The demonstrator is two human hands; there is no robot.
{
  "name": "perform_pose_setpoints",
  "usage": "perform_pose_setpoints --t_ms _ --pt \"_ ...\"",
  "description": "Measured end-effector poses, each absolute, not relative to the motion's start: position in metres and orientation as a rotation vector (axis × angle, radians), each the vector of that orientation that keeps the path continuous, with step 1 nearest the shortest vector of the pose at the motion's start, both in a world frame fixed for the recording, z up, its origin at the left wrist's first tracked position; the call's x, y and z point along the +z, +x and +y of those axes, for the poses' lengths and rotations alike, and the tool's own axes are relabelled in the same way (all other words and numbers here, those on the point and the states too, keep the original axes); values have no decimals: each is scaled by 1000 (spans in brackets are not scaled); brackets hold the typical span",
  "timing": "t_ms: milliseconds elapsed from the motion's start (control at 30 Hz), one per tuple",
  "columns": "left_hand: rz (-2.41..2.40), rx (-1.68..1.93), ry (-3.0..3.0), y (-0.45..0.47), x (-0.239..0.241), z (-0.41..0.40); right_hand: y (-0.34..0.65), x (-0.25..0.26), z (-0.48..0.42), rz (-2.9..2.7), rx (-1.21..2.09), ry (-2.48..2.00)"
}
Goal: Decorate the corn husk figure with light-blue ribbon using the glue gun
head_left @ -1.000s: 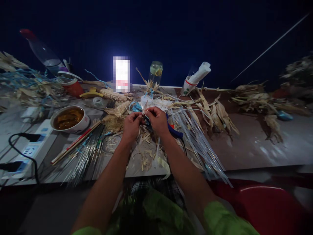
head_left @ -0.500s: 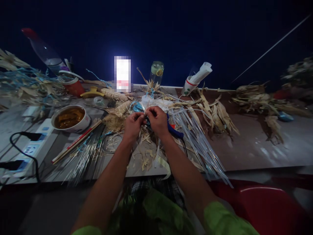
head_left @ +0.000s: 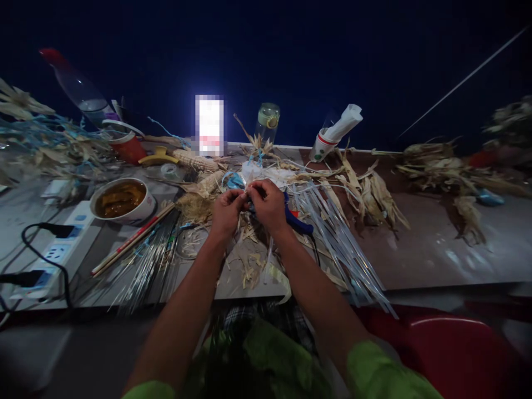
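Close together over the middle of the table, my left hand (head_left: 228,209) and my right hand (head_left: 267,203) are both pinched, fingertips nearly touching. Whatever sits between the fingers is too small and shaded to name. A blue hot glue gun (head_left: 300,224) lies beside my right hand, partly hidden by it. Just beyond my fingers is a coil of blue ribbon or tape (head_left: 233,180). Dry corn husk scraps (head_left: 249,260) are scattered below my hands. Clear glue sticks (head_left: 344,244) are spread to the right, and thin metal wires (head_left: 145,277) lie to the left.
Left are a bowl of brown liquid (head_left: 143,213), a power strip (head_left: 62,249) with plugged cords, and a red cup (head_left: 128,148). Corn cobs (head_left: 195,160), a glass jar (head_left: 268,123) and a paper cup (head_left: 321,148) stand or lie behind. Husks (head_left: 374,194) lie at right.
The whole view has shifted very slightly. My hands keep the same pinched pose at the same place; nothing was visibly taken up or let go.
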State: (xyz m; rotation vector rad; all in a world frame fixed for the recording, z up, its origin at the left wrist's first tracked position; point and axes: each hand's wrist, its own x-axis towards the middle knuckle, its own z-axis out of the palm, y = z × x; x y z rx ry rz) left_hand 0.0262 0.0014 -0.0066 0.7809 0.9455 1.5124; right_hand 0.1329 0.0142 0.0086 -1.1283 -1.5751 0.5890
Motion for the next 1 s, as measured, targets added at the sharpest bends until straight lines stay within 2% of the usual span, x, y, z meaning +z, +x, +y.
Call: perform_pose_setpoints --t_ms 233,433,800,1000 --pt "968 1504 712 27 -1 -1 140 9 21 -1095 975 -1081" --pt "954 1493 710 26 1 -1 139 9 21 -1165 1249 -1088" --pt "944 1484 678 26 0 -1 137 3 22 -1204 1272 -1109" --pt "901 1595 620 17 2 1 142 3 25 -1171 1156 -1128"
